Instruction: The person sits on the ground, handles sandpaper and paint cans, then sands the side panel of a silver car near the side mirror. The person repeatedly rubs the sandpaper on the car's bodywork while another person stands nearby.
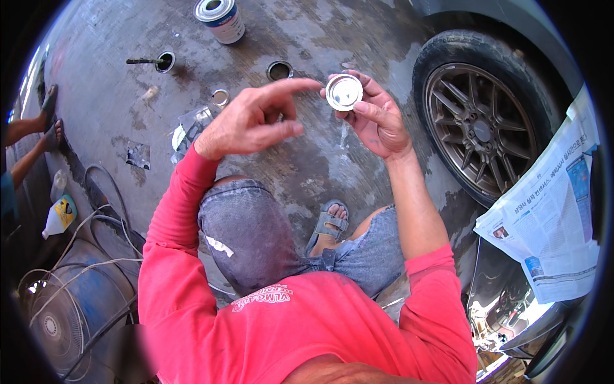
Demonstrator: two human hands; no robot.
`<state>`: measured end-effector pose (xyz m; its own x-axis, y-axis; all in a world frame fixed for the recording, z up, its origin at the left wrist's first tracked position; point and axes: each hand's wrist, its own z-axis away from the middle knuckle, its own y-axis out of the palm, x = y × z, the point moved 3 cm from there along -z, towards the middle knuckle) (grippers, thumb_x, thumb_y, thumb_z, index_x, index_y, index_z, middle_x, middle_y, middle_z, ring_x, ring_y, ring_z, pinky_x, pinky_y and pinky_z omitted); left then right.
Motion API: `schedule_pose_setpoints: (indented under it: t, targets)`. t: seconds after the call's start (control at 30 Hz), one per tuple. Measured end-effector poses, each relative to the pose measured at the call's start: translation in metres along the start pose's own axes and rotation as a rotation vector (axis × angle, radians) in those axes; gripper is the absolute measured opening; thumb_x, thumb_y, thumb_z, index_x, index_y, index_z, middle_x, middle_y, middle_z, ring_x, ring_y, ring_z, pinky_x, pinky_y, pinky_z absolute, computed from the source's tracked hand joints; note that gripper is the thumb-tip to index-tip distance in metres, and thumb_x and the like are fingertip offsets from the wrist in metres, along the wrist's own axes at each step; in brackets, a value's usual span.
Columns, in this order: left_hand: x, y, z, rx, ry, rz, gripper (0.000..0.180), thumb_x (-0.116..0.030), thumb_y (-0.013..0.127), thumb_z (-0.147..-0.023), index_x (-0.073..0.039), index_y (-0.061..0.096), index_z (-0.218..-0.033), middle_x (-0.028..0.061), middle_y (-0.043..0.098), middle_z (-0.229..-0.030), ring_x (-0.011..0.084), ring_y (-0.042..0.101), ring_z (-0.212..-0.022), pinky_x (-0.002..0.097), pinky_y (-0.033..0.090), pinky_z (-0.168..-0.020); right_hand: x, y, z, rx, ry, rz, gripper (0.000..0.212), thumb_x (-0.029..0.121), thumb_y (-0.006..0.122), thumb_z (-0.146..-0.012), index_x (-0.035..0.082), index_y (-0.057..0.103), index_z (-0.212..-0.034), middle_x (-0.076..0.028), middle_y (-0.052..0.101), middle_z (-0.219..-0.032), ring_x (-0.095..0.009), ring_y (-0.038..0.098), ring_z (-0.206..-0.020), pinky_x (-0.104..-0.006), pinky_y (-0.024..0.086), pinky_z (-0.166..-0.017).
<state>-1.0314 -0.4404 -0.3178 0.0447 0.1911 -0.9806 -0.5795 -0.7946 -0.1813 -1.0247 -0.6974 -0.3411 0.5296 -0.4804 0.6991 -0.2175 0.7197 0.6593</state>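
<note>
My right hand [384,128] grips a small, shiny, round metal lid [344,93] by its edge, thumb at the near side and fingers behind. My left hand [252,121] holds nothing; its index finger stretches out so the tip meets or nearly meets the lid's left rim. The thumb and other fingers are loosely bent and apart. Beyond the hands on the floor stands a small open can [279,71] with dark contents. Left of it lies another small round metal piece [220,98], close to a crumpled clear plastic bag [195,121].
A larger paint can [222,22] and a small can with a dark stick [165,62] stand farther off. To the right are a car wheel [481,131] and hanging newspaper [543,217]. Left are cables [109,185], a fan [54,326], a bottle [59,216] and another person's feet [51,121].
</note>
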Motion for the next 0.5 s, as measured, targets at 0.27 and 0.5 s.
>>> schedule_pose_setpoints:
  t: [0.27, 0.5]
  targets:
    - [-0.023, 0.011, 0.006, 0.044, 0.163, -0.278, 0.079, -0.008, 0.076, -0.084, -0.017, 0.048, -0.158, 0.0106, 0.069, -0.086, 0.0276, 0.068, -0.07, 0.0407, 0.055, -0.067, 0.0, 0.01, -0.002, 0.064, -0.023, -0.003, 0.055, 0.001, 0.068, -0.096, 0.005, 0.052, -0.149, -0.015, 0.058, -0.149, -0.023, 0.061, -0.131, -0.0376, 0.056, -0.103]
    - [-0.021, 0.021, 0.003, -0.039, 0.32, -0.544, 0.081, -0.007, 0.079, -0.083, -0.016, 0.049, -0.158, 0.0128, 0.075, -0.097, 0.028, 0.071, -0.07, 0.0395, 0.058, -0.065, -0.001, 0.011, -0.001, 0.062, -0.023, -0.004, 0.057, 0.0, 0.068, -0.096, 0.004, 0.051, -0.15, -0.016, 0.059, -0.147, -0.026, 0.061, -0.132, -0.0377, 0.055, -0.104]
